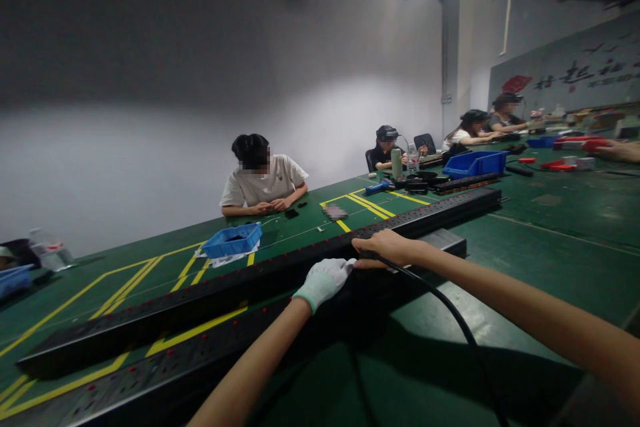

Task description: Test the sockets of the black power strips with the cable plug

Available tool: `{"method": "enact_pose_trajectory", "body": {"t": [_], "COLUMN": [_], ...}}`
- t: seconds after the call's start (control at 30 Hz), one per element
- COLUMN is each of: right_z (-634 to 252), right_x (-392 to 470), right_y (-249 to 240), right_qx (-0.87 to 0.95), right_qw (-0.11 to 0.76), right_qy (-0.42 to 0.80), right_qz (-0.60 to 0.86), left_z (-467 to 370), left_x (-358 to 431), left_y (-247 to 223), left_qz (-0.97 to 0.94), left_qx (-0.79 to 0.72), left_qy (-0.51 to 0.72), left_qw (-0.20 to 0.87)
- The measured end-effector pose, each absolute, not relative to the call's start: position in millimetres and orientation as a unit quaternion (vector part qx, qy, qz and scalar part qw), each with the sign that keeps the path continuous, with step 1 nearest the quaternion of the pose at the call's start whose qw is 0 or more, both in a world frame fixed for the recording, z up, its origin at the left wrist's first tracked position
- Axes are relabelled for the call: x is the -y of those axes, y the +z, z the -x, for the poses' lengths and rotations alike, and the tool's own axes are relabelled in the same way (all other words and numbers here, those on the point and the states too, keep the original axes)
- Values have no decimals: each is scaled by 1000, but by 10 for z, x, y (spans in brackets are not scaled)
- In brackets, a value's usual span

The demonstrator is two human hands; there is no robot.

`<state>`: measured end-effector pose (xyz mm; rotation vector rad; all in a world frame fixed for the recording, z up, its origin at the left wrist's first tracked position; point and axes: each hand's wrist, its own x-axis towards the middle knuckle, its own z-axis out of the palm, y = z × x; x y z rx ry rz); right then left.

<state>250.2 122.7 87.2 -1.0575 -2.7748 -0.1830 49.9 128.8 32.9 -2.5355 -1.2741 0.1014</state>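
Two long black bars with small red dots lie side by side across the green table; the farther bar [200, 307] runs from lower left to upper right, and the nearer bar [200, 353] slants the same way. My left hand [327, 280], in a white glove, is closed at the nearer bar, its fingertips meeting my other hand. My right hand [384, 248] is bare, with its fingers closed round a black cable [450, 307] that curves down toward me. What the gloved fingers hold is too small to tell.
Beyond the bars sit a small blue tray [233, 240] and a person in a white shirt [263, 183]. A larger blue bin [475, 164], a bottle [397, 163] and tools stand farther right. More people sit along the table [565, 227].
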Motion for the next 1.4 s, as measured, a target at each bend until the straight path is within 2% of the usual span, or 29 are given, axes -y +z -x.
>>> {"method": "enact_pose_trajectory", "body": {"t": [0.13, 0.33, 0.47, 0.93, 1.4], "right_z": [-2472, -2479, -2480, -2524, -2550], "right_x": [-1191, -1018, -1023, -987, -940], "right_y": [766, 310, 180, 225, 364], "right_qx": [934, 875, 854, 867, 869], "right_qw": [91, 239, 286, 262, 270], "right_qy": [-82, -152, -146, -118, -6], "right_qz": [337, 392, 409, 407, 415], "left_z": [-494, -448, -438, -430, -449], "left_x": [-1293, -1282, -1285, -1274, -1260], "left_y": [318, 287, 279, 264, 304], "left_qz": [892, 911, 915, 914, 910], "left_qx": [427, 377, 360, 338, 351], "left_qy": [32, 34, 38, 54, 59], "left_qw": [147, 161, 179, 219, 211]}}
